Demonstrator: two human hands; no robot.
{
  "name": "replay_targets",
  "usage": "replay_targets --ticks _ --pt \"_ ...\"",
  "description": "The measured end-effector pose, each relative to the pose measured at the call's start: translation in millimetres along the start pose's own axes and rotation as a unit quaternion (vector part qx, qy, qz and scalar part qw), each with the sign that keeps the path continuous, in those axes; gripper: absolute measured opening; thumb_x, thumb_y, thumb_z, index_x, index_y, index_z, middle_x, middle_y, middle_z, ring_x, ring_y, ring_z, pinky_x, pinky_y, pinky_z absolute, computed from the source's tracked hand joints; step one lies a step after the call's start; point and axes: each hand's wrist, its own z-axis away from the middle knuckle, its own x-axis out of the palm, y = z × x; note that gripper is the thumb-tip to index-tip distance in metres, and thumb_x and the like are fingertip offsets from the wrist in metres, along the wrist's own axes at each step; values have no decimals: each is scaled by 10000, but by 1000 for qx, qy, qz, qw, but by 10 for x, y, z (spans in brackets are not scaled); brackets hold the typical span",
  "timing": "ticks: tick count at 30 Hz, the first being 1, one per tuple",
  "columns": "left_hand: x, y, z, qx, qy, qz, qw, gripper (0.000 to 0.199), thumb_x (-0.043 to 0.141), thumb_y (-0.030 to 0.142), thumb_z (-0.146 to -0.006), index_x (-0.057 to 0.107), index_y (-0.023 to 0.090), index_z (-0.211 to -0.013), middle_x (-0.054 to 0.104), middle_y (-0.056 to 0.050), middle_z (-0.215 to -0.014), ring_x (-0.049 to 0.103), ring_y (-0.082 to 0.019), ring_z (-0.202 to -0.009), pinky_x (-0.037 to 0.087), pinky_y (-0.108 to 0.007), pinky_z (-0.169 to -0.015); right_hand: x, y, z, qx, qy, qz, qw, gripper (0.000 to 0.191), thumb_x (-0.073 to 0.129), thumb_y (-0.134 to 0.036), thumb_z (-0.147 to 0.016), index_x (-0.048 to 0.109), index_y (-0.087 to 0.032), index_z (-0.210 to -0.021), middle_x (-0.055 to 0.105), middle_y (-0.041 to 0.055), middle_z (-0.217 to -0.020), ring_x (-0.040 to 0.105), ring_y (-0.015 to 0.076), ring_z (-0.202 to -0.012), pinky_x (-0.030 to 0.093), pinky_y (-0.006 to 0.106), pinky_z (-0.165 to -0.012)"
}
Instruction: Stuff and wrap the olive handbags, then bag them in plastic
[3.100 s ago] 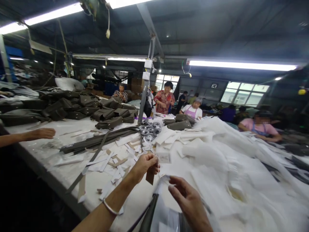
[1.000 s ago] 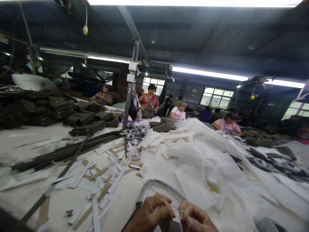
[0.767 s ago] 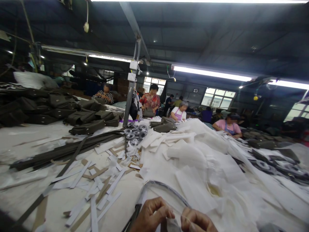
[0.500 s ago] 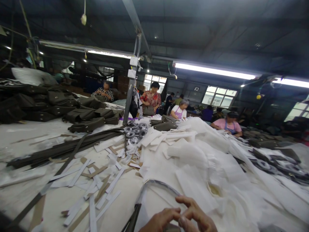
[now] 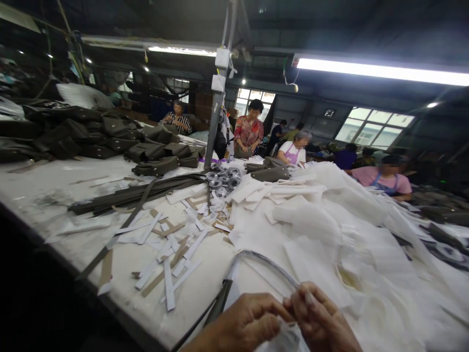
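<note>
My left hand (image 5: 252,318) is closed at the lower middle, its fingertips pinching the edge of a clear plastic wrap (image 5: 287,337). Right beside it, my right hand (image 5: 318,313) is closed too, fingers pressed together around the wrapped end of a strap. The plastic-covered strap (image 5: 256,256) arches up from my right hand and curves down to the left, where its dark uncovered part (image 5: 220,300) passes behind my left hand. White foam sheets lie just beyond both hands.
White and brown paper strips (image 5: 168,283) lie scattered on the pale table (image 5: 120,298). Foam sheets (image 5: 311,220) are heaped at right. Dark straps (image 5: 135,195), dark bags (image 5: 154,151) and a metal post (image 5: 214,122) stand farther back. Several people sit or stand beyond.
The view has shifted, showing more of the table's front edge. My hands have come closer together, fingers now closed, and clear plastic shows between them.
</note>
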Motion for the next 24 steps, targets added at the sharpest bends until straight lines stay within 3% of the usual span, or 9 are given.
replay_targets --ticks 3,6,9,11,15,17,19,22,24 --pt "-342 -109 -27 -9 151 -115 982 381 460 473 -938 659 181 -1081 669 -76 -1024 601 -206 -951 443 -291 -855 -19 -105 -215 18 -7 91 996 448 846 -506 -683 634 -174 -898 490 -71 -524 490 86 -474 398 195 -469" --pt "-752 -366 -65 -120 269 -287 912 270 411 310 -917 648 180 -929 664 -63 -924 590 -194 -906 420 -290 -861 -15 -34 -522 85 -75 239 964 473 746 -524 -759 613 -148 -1013 509 -78 -529 353 44 -371 286 177 -390" --pt "-1019 -670 -97 -195 253 -305 897 229 427 197 -829 651 173 -868 644 -49 -767 596 -198 -799 432 -302 -806 -12 228 -879 161 -157 335 915 451 703 -412 -706 589 -148 -1053 645 -12 -649 454 62 -387 287 179 -398" --pt "-1075 -841 -116 -219 226 -278 907 211 449 188 -793 658 174 -809 617 -31 -676 598 -190 -726 448 -293 -760 -11 442 -1095 195 -156 387 888 422 662 -286 -631 602 -159 -1030 661 -7 -623 510 91 -426 277 176 -405" --pt "-1030 -1032 -158 -254 198 -206 924 237 450 240 -780 666 153 -823 595 -22 -638 582 -179 -593 480 -293 -624 76 776 -1371 221 -138 460 849 169 553 -157 -571 647 -165 -712 500 -65 -416 328 58 -348 168 187 -369" --pt "-998 -1079 -177 -262 199 -170 929 283 464 270 -767 666 140 -917 599 -19 -649 573 -175 -548 480 -293 -558 156 875 -1445 230 -176 448 846 82 542 -149 -596 621 -165 -606 453 -64 -395 320 60 -343 211 192 -375" --pt "-987 -1134 -199 -244 223 -162 930 299 545 287 -717 670 150 -952 637 -38 -759 601 -185 -636 493 -302 -604 219 932 -1510 214 -211 415 859 48 605 -136 -644 642 -162 -629 509 -45 -456 455 91 -416 349 195 -441" --pt "-1026 -1251 -254 -159 263 -165 937 215 666 302 -656 676 193 -842 633 -58 -962 586 -226 -899 470 -326 -802 238 932 -1587 145 -217 387 884 114 713 -241 -812 684 -167 -893 672 10 -809 636 160 -723 529 269 -664" --pt "-1078 -1320 -298 -114 256 -144 949 156 680 353 -702 650 215 -767 620 -52 -912 571 -243 -927 454 -343 -830 213 890 -1593 107 -200 396 890 226 635 -350 -927 642 -190 -1086 656 52 -1083 645 191 -902 564 349 -773"
